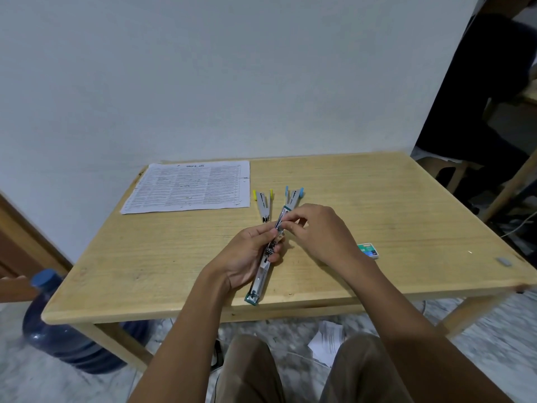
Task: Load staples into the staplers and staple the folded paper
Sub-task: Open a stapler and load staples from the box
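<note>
A green stapler [261, 279] lies swung fully open above the wooden table [377, 205]. My left hand [247, 257] grips it at the hinge. The fingertips of my right hand [313, 231] pinch at the upper metal channel; whether they hold staples is hidden. Two more staplers rest open behind my hands: a yellow stapler [263, 203] and a blue stapler [295, 196], the blue one partly covered by the green one. A printed paper [189, 186] lies flat at the table's far left. A small green staple box [368, 250] sits to the right of my right wrist.
A white wall stands right behind the table. A blue water jug [58, 330] is on the floor at the left. Crumpled paper [328, 341] lies under the table by my knees. A small grey object [503, 261] rests near the table's right corner. Another person sits at the far right.
</note>
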{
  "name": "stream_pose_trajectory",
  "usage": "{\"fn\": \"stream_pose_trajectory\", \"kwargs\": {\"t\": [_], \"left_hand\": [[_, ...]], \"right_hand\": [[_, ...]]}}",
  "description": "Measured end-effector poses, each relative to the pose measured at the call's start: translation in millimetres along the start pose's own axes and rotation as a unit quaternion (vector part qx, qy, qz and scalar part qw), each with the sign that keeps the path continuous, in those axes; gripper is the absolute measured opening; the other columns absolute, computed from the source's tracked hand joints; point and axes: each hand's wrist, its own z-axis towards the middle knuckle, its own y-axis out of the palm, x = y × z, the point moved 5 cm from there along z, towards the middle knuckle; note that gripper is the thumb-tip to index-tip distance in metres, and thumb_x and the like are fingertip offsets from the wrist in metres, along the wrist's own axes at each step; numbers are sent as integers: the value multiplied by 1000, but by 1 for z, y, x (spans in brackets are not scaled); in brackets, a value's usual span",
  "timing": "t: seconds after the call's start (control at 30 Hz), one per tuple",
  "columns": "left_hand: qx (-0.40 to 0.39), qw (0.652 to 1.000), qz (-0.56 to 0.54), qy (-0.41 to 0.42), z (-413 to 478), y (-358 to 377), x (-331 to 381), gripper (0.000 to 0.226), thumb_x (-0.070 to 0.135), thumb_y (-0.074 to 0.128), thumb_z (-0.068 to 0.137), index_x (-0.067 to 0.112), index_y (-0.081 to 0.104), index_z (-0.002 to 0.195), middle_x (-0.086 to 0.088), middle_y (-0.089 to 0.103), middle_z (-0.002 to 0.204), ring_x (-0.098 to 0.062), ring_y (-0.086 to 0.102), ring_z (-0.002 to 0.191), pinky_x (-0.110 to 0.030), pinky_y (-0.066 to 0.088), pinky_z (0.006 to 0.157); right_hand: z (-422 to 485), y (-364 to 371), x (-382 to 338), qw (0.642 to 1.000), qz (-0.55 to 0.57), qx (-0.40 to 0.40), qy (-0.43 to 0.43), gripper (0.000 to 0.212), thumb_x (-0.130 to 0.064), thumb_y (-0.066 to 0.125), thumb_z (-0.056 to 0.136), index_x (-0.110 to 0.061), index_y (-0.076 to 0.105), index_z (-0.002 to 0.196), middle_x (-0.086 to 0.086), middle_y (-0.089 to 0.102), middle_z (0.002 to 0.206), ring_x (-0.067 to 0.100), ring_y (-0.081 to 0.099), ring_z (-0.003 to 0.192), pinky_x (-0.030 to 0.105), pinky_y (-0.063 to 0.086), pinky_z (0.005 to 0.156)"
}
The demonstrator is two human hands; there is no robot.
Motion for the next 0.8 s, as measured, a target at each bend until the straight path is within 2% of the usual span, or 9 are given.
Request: {"fn": "stream_pose_trajectory", "kwargs": {"t": [0.13, 0.27, 0.37, 0.57, 0.8], "left_hand": [[-5, 1000, 2, -3, -1, 1, 0, 34, 4, 41, 101, -8, 54, 130, -10, 48, 77, -14, 45, 65, -21, 42, 53], [-12, 1000, -10, -7, -2, 3, 1, 36, 3, 38, 102, -11, 50, 132, -10, 49, 75, -14, 47, 63, -21, 41, 53], [-19, 1000, -2, -4, -2, 4, 1, 36, 3, 37, 102, -10, 51, 132, -9, 49, 74, -13, 47, 62, -21, 41, 53], [-27, 1000, 5, -9, -3, 6, 2, 37, 2, 34, 103, -9, 50, 134, -8, 50, 72, -12, 48, 62, -21, 42, 54], [-27, 1000, 13, -8, -3, 6, 2, 36, 3, 36, 102, -10, 50, 133, -7, 52, 71, -12, 47, 59, -22, 40, 55]], "right_hand": [[-1, 5, 2, 999, 47, 1, 18, 12, -30, 70, 89, -27, 77, 99, -10, 72, 93, -3, 58, 75, 15, 44, 65], [-3, 8, 4, 994, 96, 8, 44, 10, -27, 73, 88, -25, 77, 97, -10, 72, 90, -2, 63, 79, 23, 54, 74], [-3, 11, 9, 988, 135, 5, 72, 8, -27, 74, 87, -25, 77, 94, -11, 72, 87, 1, 65, 82, 22, 53, 75], [-2, 16, 13, 982, 160, -23, 100, 10, -27, 72, 88, -24, 76, 97, -7, 74, 95, 7, 67, 91, 28, 53, 84], [-3, 18, 15, 972, 190, -32, 134, 4, -26, 73, 87, -30, 72, 87, -10, 71, 93, 7, 65, 92, 26, 51, 81]]}}
